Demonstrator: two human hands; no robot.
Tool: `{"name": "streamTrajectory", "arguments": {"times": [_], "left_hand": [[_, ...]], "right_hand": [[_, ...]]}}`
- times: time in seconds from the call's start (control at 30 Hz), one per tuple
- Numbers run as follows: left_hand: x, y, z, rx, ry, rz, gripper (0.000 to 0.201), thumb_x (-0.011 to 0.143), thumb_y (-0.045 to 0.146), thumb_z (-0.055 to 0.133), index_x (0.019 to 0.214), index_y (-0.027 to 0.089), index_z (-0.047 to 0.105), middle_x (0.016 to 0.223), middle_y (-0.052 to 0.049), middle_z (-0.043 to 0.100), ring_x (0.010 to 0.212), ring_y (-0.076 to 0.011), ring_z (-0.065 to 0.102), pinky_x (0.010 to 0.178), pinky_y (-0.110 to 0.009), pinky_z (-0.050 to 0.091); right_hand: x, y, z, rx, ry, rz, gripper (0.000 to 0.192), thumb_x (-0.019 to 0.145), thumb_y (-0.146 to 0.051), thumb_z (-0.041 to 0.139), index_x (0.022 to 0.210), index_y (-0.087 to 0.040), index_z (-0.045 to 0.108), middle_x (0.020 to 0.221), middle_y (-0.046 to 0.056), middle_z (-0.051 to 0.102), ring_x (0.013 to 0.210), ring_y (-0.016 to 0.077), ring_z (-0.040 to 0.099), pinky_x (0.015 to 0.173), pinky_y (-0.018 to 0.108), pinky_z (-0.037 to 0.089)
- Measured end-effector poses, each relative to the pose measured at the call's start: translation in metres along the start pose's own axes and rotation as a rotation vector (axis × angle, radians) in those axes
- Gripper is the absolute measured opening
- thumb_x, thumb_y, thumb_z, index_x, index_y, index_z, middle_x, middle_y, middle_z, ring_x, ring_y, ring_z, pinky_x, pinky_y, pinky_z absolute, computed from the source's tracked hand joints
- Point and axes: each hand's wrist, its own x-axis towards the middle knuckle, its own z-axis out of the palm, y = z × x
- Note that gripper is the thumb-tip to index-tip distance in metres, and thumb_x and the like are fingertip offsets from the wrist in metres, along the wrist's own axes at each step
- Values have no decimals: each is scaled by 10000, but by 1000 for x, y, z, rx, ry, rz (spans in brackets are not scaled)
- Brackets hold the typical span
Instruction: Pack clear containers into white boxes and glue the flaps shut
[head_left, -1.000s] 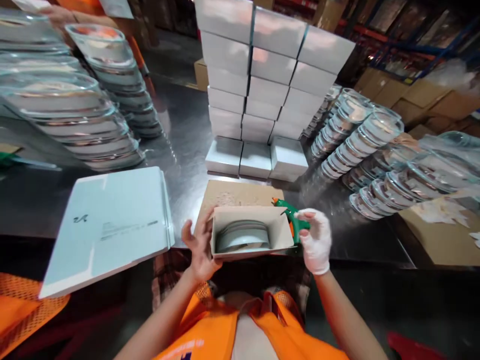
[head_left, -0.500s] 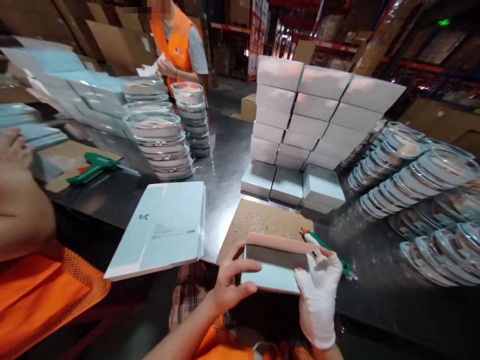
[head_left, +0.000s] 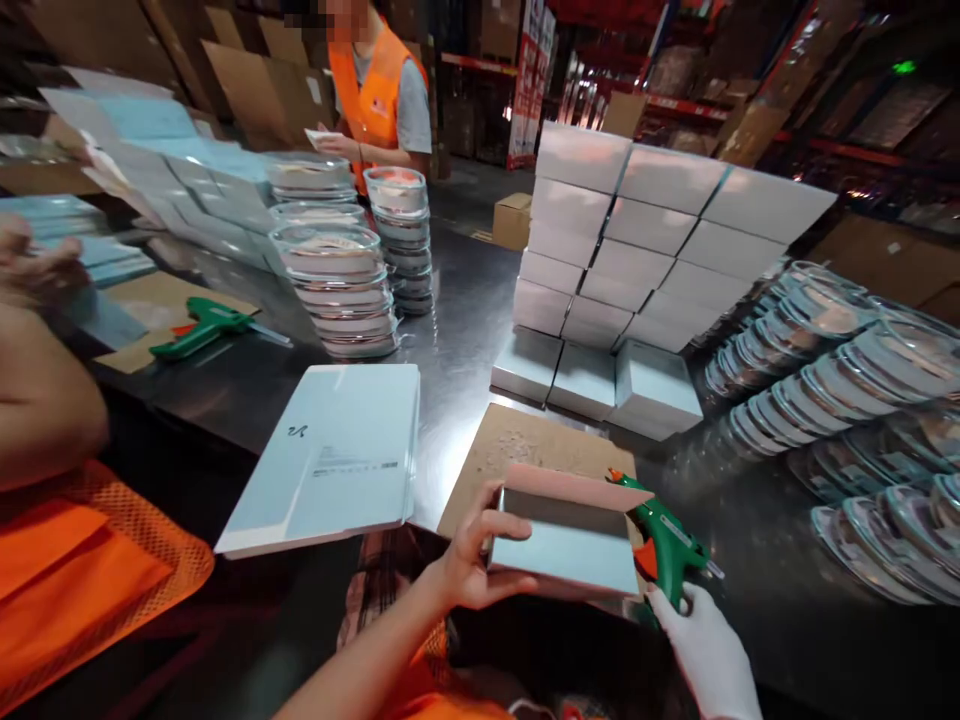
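Observation:
My bare left hand [head_left: 476, 555] grips the left end of an open white box [head_left: 566, 550], thumb underneath and fingers over its side. The box is tilted, its pinkish flap raised along the far side and its inside dark. My right hand [head_left: 705, 640], in a white glove, has thumb and fingers around the lower handle of a green glue gun [head_left: 667, 535] with an orange trigger. The gun's orange tip points at a cardboard sheet [head_left: 517, 440] scattered with glue bits. Left of the box lies a stack of flat white box blanks [head_left: 337, 460].
A wall of closed white boxes [head_left: 652, 240] stands behind the cardboard. Round clear-lidded containers are piled at right [head_left: 847, 370] and left [head_left: 337, 280]. Another glue gun [head_left: 210, 325] lies near a neighbour's arm [head_left: 45, 400]. A person in an orange vest [head_left: 382, 90] stands across the table.
My right hand has left the box's right end and moved down and right to the glue gun's handle. My left hand still holds the box. The view has shifted slightly.

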Motion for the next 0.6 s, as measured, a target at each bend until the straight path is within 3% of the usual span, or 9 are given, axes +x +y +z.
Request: {"name": "streamTrajectory", "arguments": {"times": [0.13,0.23,0.3,0.4,0.5,0.53,0.6], "left_hand": [[7,16,-5,-11,80,-24,381,875,562,788,1094,258,714,1241,-136,648,1116,-281,701,897,-383,586],[-4,28,-12,-23,96,-214,382,867,563,796,1080,251,743,1237,-138,692,1150,-300,708,921,-391,592],[-14,31,-15,-25,132,-393,400,849,595,798,1035,244,752,1231,-134,714,1128,-304,721,908,-393,597],[-27,31,-13,39,144,-609,409,826,601,802,999,234,751,1151,-111,742,1098,-298,725,920,-394,592],[-30,32,-8,154,86,-664,367,813,551,817,1002,240,767,1124,-87,752,1186,-321,693,1026,-432,558],[-29,34,-5,176,63,-652,349,814,534,820,1004,244,771,1127,-81,755,1220,-329,678,1055,-444,545],[-24,37,0,197,14,-603,318,834,504,812,1025,252,773,1121,-70,761,1258,-331,660,1084,-459,530]], "right_hand": [[14,6,-7,246,-41,55,451,626,-637,652,878,-263,665,859,87,808,972,400,780,863,472,597],[15,10,-10,679,-165,107,376,608,-571,717,772,-236,668,735,60,772,801,335,788,719,405,626],[6,5,-7,924,-178,174,379,571,-490,789,814,-217,689,781,68,794,792,315,801,697,377,646],[-16,-11,5,1069,34,117,523,513,-391,900,946,-214,666,849,53,817,786,289,808,715,366,666],[-37,-30,17,1140,361,-97,578,524,-346,957,972,-238,608,804,-14,795,694,226,779,748,367,669],[-42,-35,19,1158,386,-173,510,572,-351,944,945,-238,614,778,-25,782,661,204,761,730,355,664],[-52,-41,22,1169,305,-276,334,671,-389,892,839,-223,656,692,-21,743,562,172,699,610,313,627]]}}
